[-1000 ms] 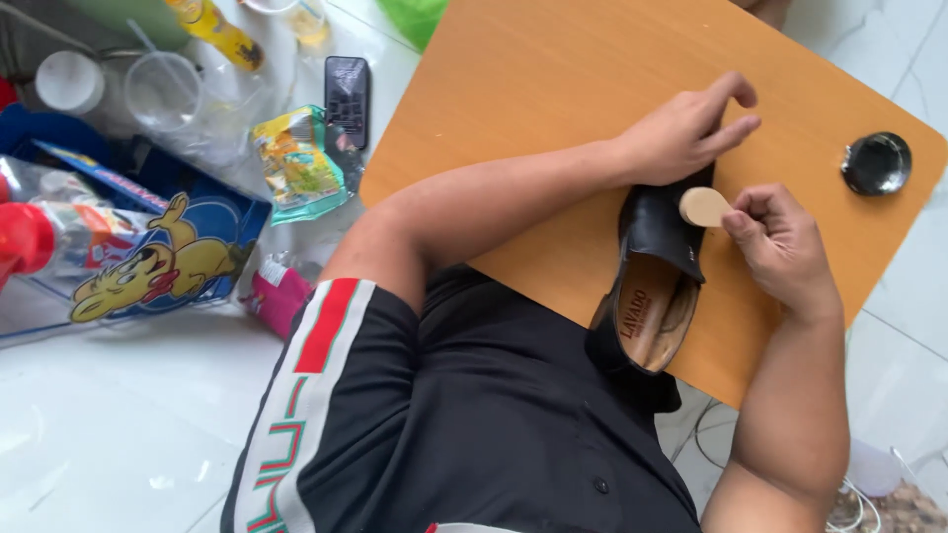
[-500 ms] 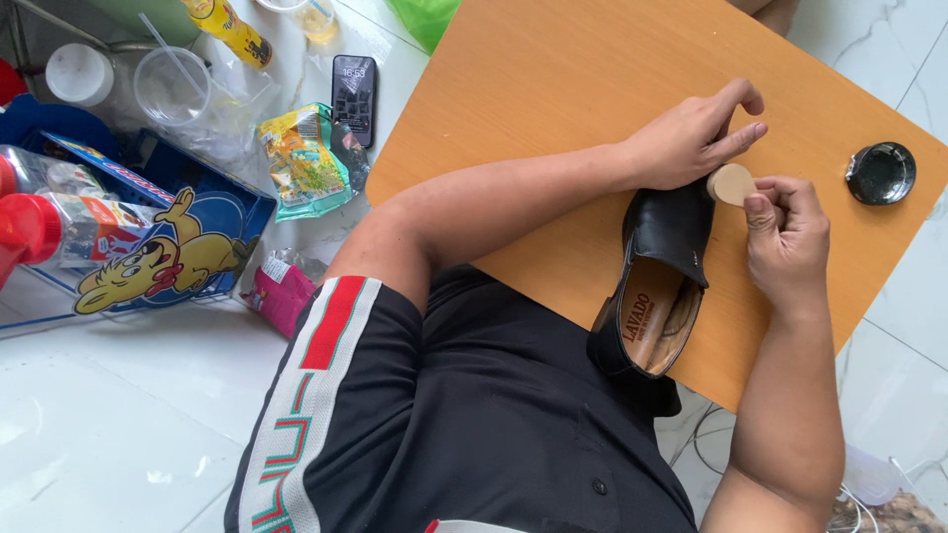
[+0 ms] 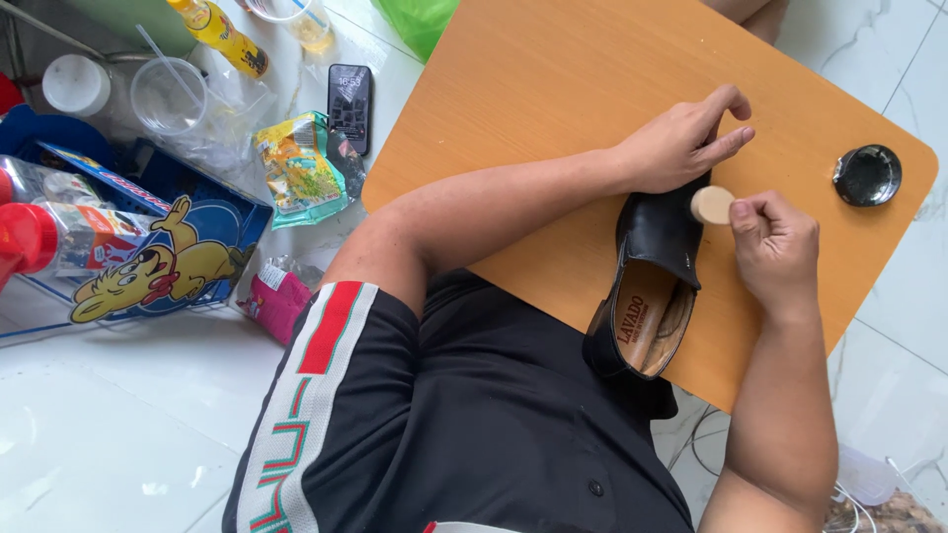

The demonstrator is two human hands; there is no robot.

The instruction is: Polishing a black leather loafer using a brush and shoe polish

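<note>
Seen from above, a white tiled floor [image 3: 118, 434] filled the view, and an orange table [image 3: 553, 89] with rounded corners took up the upper right. A person in a black shirt [image 3: 513, 415] and black shorts with a red, white and green side stripe sat at its near edge.

At 9 o'clock from the table a blue basket [image 3: 148, 266] with a yellow cartoon dog held bottles. A clear cup [image 3: 168, 94] with a straw, a yellow snack bag [image 3: 296, 163] and a dark phone [image 3: 350, 104] lay on the floor beside it.

A black shoe [image 3: 657, 257] lay on the table's near edge, toe at 12 o'clock, its heel hanging past the rim over the lap. The left hand [image 3: 681, 143] pressed down on the toe, fingers together and stretched toward 3 o'clock. The right hand [image 3: 775, 247] sat just at 3 o'clock from the shoe, its thumb and fingers pinching a small round tan sponge [image 3: 711, 204] against the shoe's upper. An open black polish tin [image 3: 866, 175] stood alone near the table's right corner.

The overhanging heel looked like the main risk: a hard rub could probably tip the shoe off the edge if the left hand eased up. Polish might also smear onto the bare tabletop, or onto the fingers, since the sponge was so small.

The toe was hidden under the left hand, so its finish could not be judged. The sponge's underside was out of sight. The things at the lower right corner were cut off and unclear.
</note>
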